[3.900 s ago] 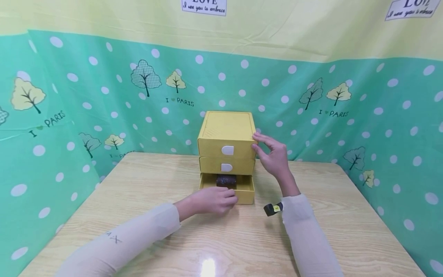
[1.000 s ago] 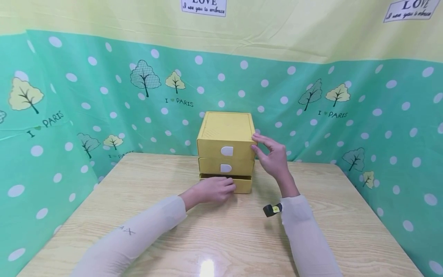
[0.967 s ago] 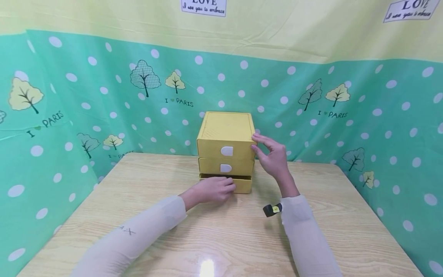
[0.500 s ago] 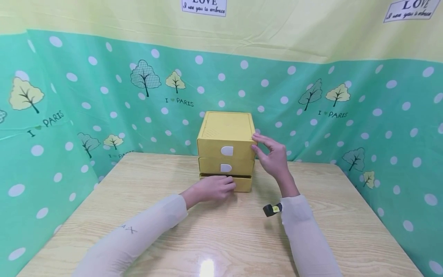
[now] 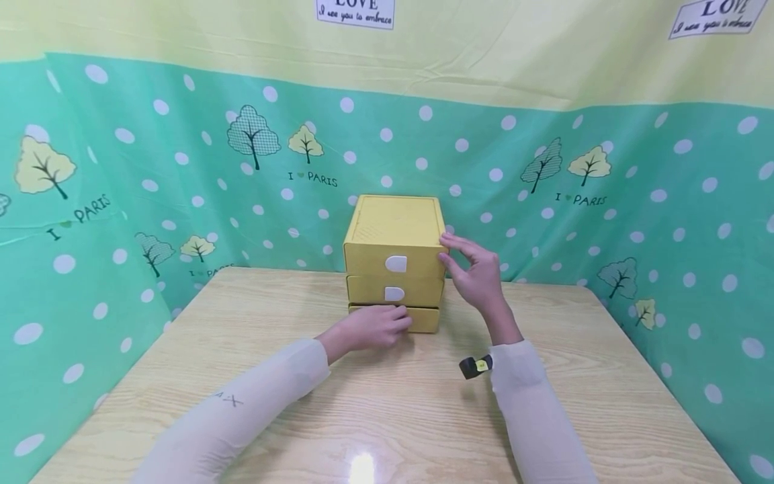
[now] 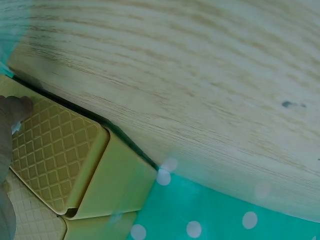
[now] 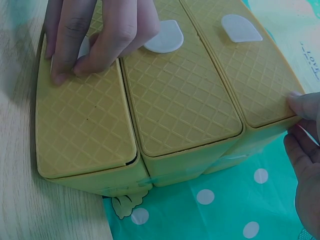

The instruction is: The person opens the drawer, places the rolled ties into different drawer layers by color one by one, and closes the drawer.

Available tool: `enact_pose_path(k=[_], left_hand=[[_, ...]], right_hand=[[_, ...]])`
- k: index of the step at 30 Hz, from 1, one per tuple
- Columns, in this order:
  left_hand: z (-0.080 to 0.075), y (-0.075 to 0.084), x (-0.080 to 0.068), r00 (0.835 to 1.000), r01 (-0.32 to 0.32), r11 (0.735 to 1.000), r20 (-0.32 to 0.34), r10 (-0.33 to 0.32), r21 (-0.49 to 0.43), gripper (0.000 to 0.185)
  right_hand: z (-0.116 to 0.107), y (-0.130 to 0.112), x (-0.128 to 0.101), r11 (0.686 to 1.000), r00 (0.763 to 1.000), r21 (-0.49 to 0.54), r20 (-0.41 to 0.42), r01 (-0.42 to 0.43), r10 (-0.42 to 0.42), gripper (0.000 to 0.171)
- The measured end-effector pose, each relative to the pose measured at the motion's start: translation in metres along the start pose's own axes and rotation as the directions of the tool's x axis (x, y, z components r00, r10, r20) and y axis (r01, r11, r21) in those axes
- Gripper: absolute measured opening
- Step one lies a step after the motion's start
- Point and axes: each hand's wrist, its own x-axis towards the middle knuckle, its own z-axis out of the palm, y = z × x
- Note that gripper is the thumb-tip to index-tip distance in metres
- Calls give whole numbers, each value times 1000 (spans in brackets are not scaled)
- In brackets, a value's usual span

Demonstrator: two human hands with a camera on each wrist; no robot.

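Observation:
A yellow cabinet with three stacked drawers stands on the table. Its bottom drawer sits almost flush under the other two; a narrow dark gap shows at its edge in the right wrist view. My left hand is in front of this drawer, fingers curled at its white handle, which they partly hide. At the cabinet's upper right front corner, my right hand grips the edge, thumb on the front face and fingers round the side. The drawer's inside is hidden.
The wooden table runs out on both sides of the cabinet. A green polka-dot cloth hangs close behind it and along both sides. A small black device is strapped at the right wrist.
The bottom drawer has slid back into the cabinet, the left hand moving away from me with it. The dark object inside it has gone from view. The right hand has stayed put.

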Motion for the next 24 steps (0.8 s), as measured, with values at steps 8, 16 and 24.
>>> enact_pose_path(k=[8, 16, 24], left_hand=[[1, -1, -1, 1000, 8, 1000, -10, -8, -4, 16], [2, -1, -1, 999, 21, 1000, -42, -21, -1, 23], [3, -1, 0, 999, 21, 1000, -36, -21, -5, 24]], right_hand=[[0, 0, -2, 1000, 1000, 1, 6, -5, 5, 30], [0, -1, -1, 1000, 1000, 17, 12, -10, 10, 31], [-1, -1, -1, 1000, 1000, 1, 10, -6, 6, 31]])
